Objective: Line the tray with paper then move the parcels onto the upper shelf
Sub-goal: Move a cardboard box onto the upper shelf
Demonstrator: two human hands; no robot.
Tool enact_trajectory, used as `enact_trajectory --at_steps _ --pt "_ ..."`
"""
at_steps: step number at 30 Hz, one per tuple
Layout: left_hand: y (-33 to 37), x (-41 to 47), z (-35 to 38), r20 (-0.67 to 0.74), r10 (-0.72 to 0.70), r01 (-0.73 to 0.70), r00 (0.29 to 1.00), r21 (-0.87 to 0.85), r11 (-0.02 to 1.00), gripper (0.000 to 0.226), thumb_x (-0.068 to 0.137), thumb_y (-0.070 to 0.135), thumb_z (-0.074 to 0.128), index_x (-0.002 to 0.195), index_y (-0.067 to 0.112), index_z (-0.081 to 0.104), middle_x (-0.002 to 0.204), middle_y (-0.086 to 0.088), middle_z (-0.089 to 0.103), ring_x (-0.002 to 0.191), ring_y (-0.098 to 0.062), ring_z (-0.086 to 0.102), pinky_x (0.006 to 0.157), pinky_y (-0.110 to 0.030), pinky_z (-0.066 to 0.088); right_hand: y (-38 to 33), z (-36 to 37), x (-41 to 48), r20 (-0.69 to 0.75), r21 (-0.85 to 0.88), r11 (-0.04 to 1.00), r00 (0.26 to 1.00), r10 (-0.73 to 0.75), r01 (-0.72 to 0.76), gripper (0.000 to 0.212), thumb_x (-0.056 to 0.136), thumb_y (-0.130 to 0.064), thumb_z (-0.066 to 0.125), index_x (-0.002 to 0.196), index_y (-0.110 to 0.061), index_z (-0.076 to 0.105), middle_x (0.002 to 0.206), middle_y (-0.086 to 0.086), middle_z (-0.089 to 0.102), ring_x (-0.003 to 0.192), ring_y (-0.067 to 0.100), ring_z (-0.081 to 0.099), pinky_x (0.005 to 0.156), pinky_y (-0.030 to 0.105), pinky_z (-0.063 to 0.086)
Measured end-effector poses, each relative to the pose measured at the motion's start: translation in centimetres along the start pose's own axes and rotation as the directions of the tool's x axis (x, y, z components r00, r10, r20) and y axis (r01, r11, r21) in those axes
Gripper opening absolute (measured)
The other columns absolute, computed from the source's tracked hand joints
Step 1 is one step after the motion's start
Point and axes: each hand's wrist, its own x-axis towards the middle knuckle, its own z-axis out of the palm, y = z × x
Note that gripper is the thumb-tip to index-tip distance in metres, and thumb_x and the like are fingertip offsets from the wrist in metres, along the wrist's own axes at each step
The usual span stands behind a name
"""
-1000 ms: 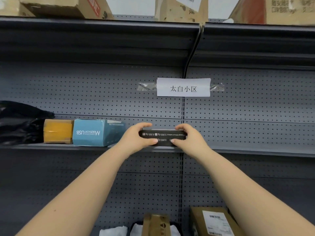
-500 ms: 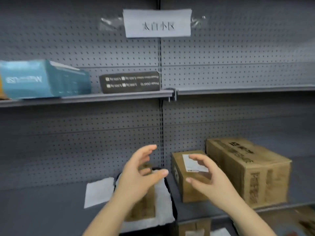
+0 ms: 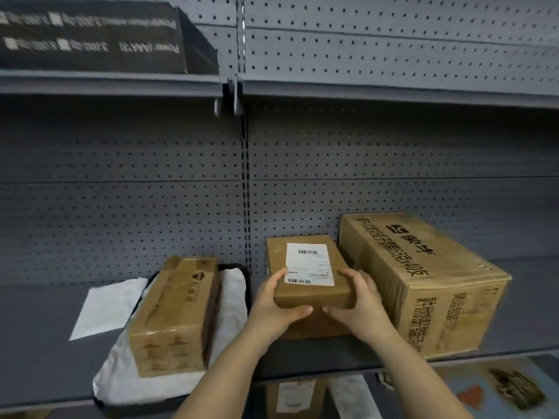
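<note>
Head view, nearest first: the left grip (image 3: 272, 306) and right grip (image 3: 360, 303) are clamped on the near corners of a small brown cardboard parcel with a white label (image 3: 314, 293). It sits on the lower grey shelf (image 3: 36, 343) — between a paper-lined black tray (image 3: 245, 278) holding a tall brown carton (image 3: 175, 313) and a large printed brown carton (image 3: 423, 285). Farther up, a long black box (image 3: 90, 34) lies on the upper grey shelf (image 3: 378, 92).

The black box (image 3: 90, 34), released, now lies on the upper shelf (image 3: 121, 83). The left hand (image 3: 272, 309) and right hand (image 3: 360, 303) have dropped and grip the labelled parcel (image 3: 308, 267) by its near corners.
</note>
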Motion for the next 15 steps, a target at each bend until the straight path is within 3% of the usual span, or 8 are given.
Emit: enact_trajectory --at_steps 4,11,15 --pt "-0.6 1.7 0.3 -0.035 0.025 -0.022 0.999 0.077 0.997 0.083 0.059 0.027 0.09 0.132 0.031 0.051 0.131 0.007 0.055 0.121 -0.011 0.053 0.106 -0.037 0.045 0.6 0.3 1.6 0.071 0.052 0.998 0.997 -0.021 0.017 0.084 0.066 -0.021 0.086 0.136 -0.034 0.042 0.153 0.003 0.024 0.14 0.022 0.03 0.114 0.035 0.027" --pt "-0.2 1.2 -0.2 -0.079 0.041 -0.03 0.996 0.131 0.991 0.066 0.067 0.022 0.088 0.124 0.034 0.058 0.125 0.01 0.06 0.116 -0.009 0.056 0.102 -0.031 0.048 0.4 0.4 1.2 0.026 0.115 0.991 0.997 -0.072 0.069 0.078 0.066 -0.017 0.086 0.132 -0.035 0.047 0.143 -0.001 0.039 0.134 0.018 0.039 0.113 0.036 0.035" --pt "1.9 -0.3 -1.8 -0.089 0.055 -0.045 0.995 0.111 0.993 0.063 0.066 0.021 0.089 0.122 0.032 0.062 0.119 0.016 0.061 0.106 0.004 0.057 0.088 -0.013 0.048 -1.3 -1.1 0.2 0.025 0.092 0.987 0.99 -0.137 0.135 0.077 0.067 -0.021 0.086 0.132 -0.034 0.048 0.142 -0.002 0.04 0.128 0.013 0.041 0.11 0.032 0.036"
